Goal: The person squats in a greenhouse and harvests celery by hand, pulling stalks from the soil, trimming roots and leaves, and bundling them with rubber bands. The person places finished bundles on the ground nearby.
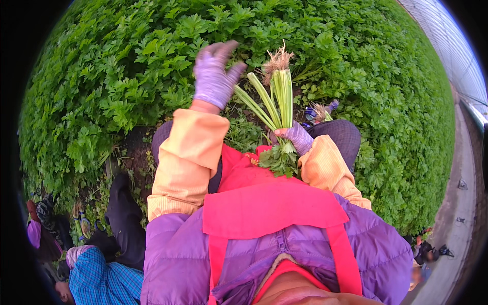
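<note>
My right hand (297,138), in a purple knit glove with bare fingertips, grips a bunch of celery (283,97) by its upper stalks. The bunch is upside down: its brown roots (280,61) point up and away, and its leaves (280,158) hang over my red apron. Two or three stalks splay out to the left. My left hand (216,74), in a matching glove with dirty fingers, is raised beside the roots. It is blurred, holds nothing and has its fingers apart. Beside my right knee lies another rooted bunch (321,111), partly hidden, with blue and purple material around it.
Dense celery plants (152,57) stand ahead and on both sides. Loose leaves (244,133) cover the soil between my knees. A person in a blue checked sleeve (103,274) is close at lower left, with others beyond. A concrete path (444,259) runs along the right.
</note>
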`<state>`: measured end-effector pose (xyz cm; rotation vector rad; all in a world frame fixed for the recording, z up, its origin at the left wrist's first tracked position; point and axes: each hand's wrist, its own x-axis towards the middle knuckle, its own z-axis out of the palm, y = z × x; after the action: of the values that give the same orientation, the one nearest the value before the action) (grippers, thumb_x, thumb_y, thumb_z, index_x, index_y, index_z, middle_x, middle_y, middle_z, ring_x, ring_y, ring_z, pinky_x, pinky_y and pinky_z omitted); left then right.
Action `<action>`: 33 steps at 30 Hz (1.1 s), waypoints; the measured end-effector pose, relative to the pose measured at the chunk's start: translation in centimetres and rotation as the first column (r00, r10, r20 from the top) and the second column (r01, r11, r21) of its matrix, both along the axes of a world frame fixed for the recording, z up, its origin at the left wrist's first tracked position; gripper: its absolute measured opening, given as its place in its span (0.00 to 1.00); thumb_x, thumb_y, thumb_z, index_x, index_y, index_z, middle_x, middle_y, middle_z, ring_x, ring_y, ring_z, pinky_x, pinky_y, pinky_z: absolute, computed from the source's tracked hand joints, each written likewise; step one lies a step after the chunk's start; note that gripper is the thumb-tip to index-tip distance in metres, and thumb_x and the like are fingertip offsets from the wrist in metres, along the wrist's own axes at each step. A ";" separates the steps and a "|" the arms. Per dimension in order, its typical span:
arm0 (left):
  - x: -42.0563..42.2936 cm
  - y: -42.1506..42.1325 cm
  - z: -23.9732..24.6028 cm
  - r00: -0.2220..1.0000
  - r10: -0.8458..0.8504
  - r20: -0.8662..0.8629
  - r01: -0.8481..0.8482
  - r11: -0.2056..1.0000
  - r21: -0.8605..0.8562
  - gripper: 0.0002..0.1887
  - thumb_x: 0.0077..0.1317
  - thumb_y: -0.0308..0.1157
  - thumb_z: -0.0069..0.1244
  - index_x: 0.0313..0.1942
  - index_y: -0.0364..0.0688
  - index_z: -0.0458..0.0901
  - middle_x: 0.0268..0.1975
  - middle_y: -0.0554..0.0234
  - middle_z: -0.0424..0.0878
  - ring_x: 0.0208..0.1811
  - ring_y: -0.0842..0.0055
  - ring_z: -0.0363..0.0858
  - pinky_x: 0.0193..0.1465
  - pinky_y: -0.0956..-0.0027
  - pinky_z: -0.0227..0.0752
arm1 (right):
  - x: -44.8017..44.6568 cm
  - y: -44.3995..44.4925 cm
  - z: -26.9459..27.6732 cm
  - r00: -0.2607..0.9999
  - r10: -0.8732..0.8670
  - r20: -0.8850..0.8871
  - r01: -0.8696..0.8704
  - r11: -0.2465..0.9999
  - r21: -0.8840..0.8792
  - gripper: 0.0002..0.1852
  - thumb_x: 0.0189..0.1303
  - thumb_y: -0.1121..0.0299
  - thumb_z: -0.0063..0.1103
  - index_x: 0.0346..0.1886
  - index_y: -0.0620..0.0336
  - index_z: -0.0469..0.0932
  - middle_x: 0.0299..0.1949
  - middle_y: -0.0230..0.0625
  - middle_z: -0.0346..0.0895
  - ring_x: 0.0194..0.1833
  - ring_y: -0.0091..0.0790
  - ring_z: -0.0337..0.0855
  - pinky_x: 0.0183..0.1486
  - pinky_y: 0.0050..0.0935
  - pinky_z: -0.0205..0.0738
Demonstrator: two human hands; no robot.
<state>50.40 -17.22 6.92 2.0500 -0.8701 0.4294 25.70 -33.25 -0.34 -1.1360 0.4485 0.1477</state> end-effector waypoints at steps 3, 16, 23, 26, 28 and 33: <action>-2.8 -1.8 -2.8 0.977 -0.208 0.051 0.201 0.972 0.119 0.23 0.56 0.48 0.65 0.49 0.48 0.87 0.57 0.56 0.80 0.67 0.54 0.69 0.68 0.49 0.64 | 0.1 0.5 -0.3 1.000 -0.015 -0.003 0.015 0.997 -0.081 0.17 0.57 0.67 0.73 0.45 0.66 0.80 0.30 0.34 0.82 0.31 0.25 0.80 0.34 0.26 0.75; -3.0 -2.6 -3.8 0.899 -0.167 -0.406 0.219 0.972 0.085 0.16 0.69 0.44 0.51 0.51 0.47 0.84 0.38 0.56 0.85 0.50 0.59 0.82 0.60 0.48 0.70 | 0.9 0.9 0.2 0.976 0.100 -0.192 -0.194 0.801 -0.566 0.21 0.57 0.67 0.72 0.51 0.67 0.80 0.35 0.39 0.86 0.34 0.30 0.84 0.39 0.31 0.80; -1.1 -1.0 -1.2 0.719 0.150 -0.679 0.046 0.964 0.261 0.30 0.72 0.57 0.50 0.55 0.35 0.81 0.48 0.47 0.86 0.52 0.59 0.83 0.57 0.55 0.76 | 1.0 -0.8 0.9 0.959 -0.282 0.028 0.283 0.957 -0.064 0.15 0.61 0.67 0.68 0.47 0.66 0.80 0.28 0.36 0.83 0.31 0.28 0.83 0.35 0.24 0.77; -5.2 -2.6 -3.0 0.055 -0.364 -0.930 0.502 0.815 -0.289 0.28 0.69 0.49 0.59 0.57 0.35 0.79 0.47 0.52 0.87 0.51 0.67 0.85 0.55 0.61 0.79 | 2.0 0.3 2.2 0.965 -0.216 0.147 0.211 0.976 0.049 0.20 0.60 0.65 0.72 0.51 0.65 0.79 0.32 0.36 0.83 0.31 0.29 0.84 0.34 0.26 0.78; -7.4 -3.6 -4.5 -0.117 -0.690 -0.714 0.285 0.665 -0.690 0.24 0.67 0.41 0.63 0.56 0.35 0.80 0.47 0.56 0.87 0.49 0.72 0.85 0.53 0.65 0.80 | 3.1 1.2 3.2 0.990 0.040 0.136 -0.028 0.996 -0.090 0.23 0.62 0.59 0.72 0.55 0.64 0.78 0.38 0.35 0.83 0.37 0.30 0.85 0.40 0.30 0.80; -6.8 -3.6 -5.8 0.103 -0.694 -0.712 0.229 0.714 -0.662 0.19 0.68 0.36 0.62 0.56 0.37 0.82 0.48 0.61 0.88 0.46 0.76 0.85 0.51 0.70 0.80 | 5.0 -0.7 6.6 0.980 0.185 -0.068 -0.191 0.810 -0.555 0.31 0.71 0.46 0.59 0.58 0.68 0.78 0.49 0.35 0.82 0.49 0.26 0.77 0.54 0.31 0.74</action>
<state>43.61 -20.82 1.08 1.0834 -0.5087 -0.9388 30.70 -33.92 6.31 -1.7662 0.3963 0.2030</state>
